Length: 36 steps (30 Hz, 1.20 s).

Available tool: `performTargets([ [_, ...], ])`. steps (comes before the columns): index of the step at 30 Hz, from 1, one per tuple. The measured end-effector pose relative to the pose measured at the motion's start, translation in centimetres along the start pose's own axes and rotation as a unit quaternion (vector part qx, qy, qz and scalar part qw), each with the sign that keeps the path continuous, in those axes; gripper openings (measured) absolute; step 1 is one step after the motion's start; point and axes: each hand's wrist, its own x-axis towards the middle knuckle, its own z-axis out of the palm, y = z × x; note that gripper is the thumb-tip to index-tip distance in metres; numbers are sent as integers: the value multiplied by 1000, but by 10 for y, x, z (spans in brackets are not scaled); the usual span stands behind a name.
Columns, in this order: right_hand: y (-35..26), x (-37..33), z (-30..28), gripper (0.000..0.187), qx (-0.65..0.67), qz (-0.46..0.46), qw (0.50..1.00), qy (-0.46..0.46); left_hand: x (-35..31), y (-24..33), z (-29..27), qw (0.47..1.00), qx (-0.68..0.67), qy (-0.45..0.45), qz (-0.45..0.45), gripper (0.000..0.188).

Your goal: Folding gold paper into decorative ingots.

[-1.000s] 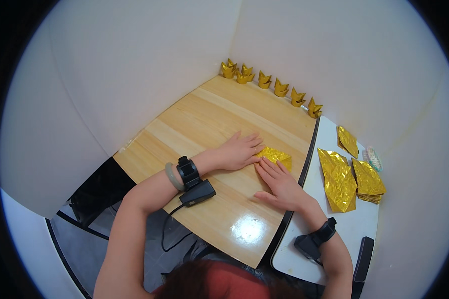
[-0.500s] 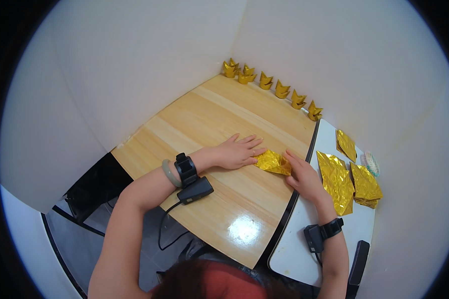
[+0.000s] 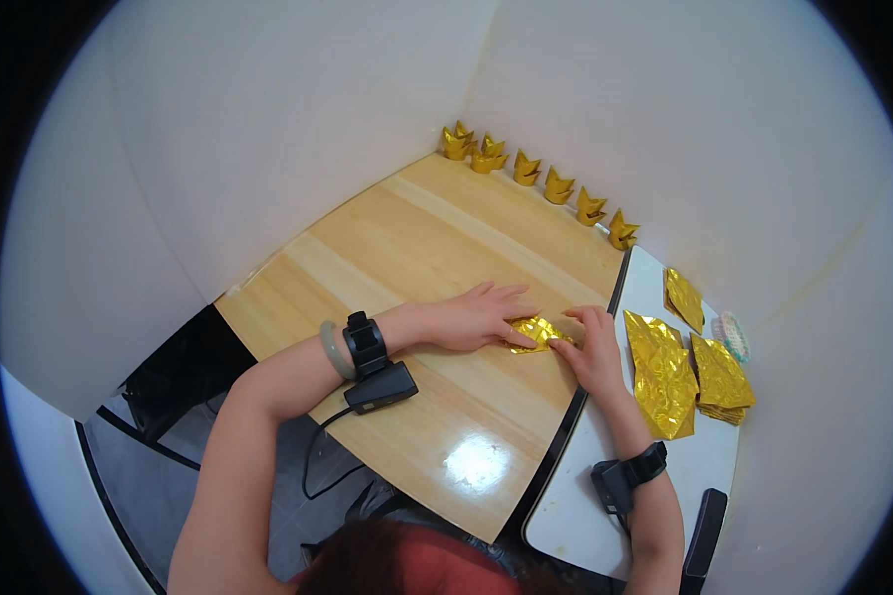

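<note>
On the wooden tabletop lies a small folded sheet of gold foil paper (image 3: 534,330), between my two hands. My left hand (image 3: 474,318) is flat, fingers stretched out, its thumb and fingertips pressing on the sheet's left part. At the right end, my right hand (image 3: 597,349) has bent fingers, with thumb and forefinger holding the foil's edge from either side. Fingers cover both ends of the sheet, so its exact folds cannot be made out.
Several folded gold foil shapes (image 3: 558,185) stand in a row along the far right table edge. On a white board (image 3: 585,496) at right lie a large gold foil stack (image 3: 660,377), two smaller stacks (image 3: 721,375) and a clear plastic-looking roll (image 3: 733,337). White walls (image 3: 298,109) rise behind.
The foil's raised right end now lies lower. My left thumb has come down over the sheet, and my right hand has closed in on its right end.
</note>
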Motion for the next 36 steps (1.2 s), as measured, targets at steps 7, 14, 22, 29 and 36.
performTargets([
  [7,-17,-11,6,63,-93,-118,976,-159,-3,-2,-1,994,-78,-55,-49,38],
  [14,5,-10,10,51,-160,-24,985,-54,-2,-4,0,996,-66,-55,-27,37],
  [22,-7,-2,5,38,14,-22,999,-33,-1,-13,9,987,-141,65,-29,51],
  [29,-10,0,-3,46,94,136,982,-93,1,-13,7,975,-158,133,-82,61],
  [36,-9,0,0,19,159,31,986,33,2,-1,-5,958,-188,183,-114,29],
])
